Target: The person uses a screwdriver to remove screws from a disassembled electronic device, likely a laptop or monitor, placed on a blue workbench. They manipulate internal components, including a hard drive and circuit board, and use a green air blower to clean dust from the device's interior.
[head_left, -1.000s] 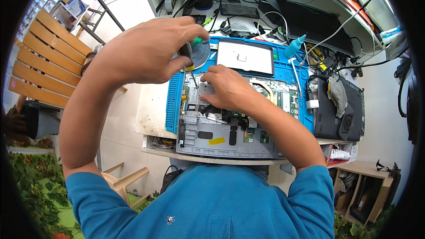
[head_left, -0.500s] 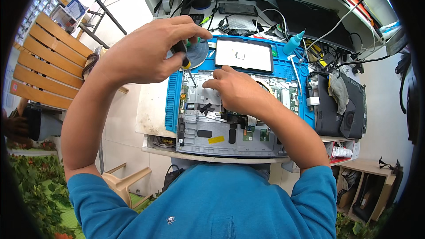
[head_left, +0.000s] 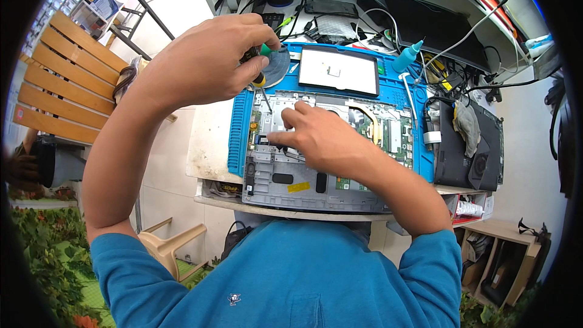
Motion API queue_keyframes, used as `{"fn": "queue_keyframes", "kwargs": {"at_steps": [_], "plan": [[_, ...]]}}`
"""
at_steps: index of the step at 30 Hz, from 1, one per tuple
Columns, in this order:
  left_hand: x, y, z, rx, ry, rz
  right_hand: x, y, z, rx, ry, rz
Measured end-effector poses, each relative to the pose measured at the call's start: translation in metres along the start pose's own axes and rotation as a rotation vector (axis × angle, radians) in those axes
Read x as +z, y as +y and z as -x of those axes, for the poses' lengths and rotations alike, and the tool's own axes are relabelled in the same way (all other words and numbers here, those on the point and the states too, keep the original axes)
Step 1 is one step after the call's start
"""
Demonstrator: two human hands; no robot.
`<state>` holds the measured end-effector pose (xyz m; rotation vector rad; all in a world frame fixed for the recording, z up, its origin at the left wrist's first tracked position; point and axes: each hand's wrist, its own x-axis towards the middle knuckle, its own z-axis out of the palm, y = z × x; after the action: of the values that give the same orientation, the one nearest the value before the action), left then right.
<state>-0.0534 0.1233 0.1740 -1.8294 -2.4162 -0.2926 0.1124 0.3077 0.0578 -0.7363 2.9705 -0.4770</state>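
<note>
Counter: pale and worn, the counter (head_left: 207, 146) stands in a cluttered repair corner, a slatted wooden seat (head_left: 68, 79) off to the left.
Left grip: the left grip (head_left: 220, 54) is raised above the mat's left part, fingers and thumb closed round the handle of a screwdriver (head_left: 260, 79).
Screwdriver: its handle, dark with green and yellow parts, sits in the fingers; its long axis slopes steeply, handle up and to the left, shaft down and slightly to the right.
Shaft: it emerges below the thumb and points at the upper left part of the open laptop (head_left: 303, 198); whether the tip meets a screw is too small to tell.
Right grip: the right grip (head_left: 322, 136) is low over the laptop, to the right of the shaft, one digit stretched leftward and the others bent; whether it pinches anything cannot be told.
Open laptop: its inside faces up, long axis running left to right, below the left grip and under the right one.
Blue mat: the laptop lies on a blue mat (head_left: 237, 140), with a black-rimmed tray (head_left: 340, 71) beyond it.
Mat's far right: a blue bottle (head_left: 407, 58) stands near the tray.
Right side: a grey cloth (head_left: 465, 126) lies on a dark device (head_left: 452, 164).
</note>
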Motion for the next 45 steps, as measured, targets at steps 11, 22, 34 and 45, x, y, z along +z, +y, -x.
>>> {"fn": "queue_keyframes", "kwargs": {"at_steps": [11, 22, 34, 45], "plan": [[-0.001, 0.009, -0.006, -0.142, -0.056, -0.075, 0.026, -0.012, 0.017, -0.004, -0.001, 0.039], [-0.006, 0.003, -0.007, -0.099, -0.093, -0.002, 0.026, -0.009, 0.02, -0.001, 0.029, 0.001], [-0.001, -0.002, -0.006, 0.086, 0.014, -0.081, 0.024, -0.001, 0.018, 0.057, -0.001, -0.175], [0.0, 0.004, -0.002, 0.024, 0.028, -0.081, 0.029, -0.003, 0.017, -0.006, 0.034, -0.087]]}}
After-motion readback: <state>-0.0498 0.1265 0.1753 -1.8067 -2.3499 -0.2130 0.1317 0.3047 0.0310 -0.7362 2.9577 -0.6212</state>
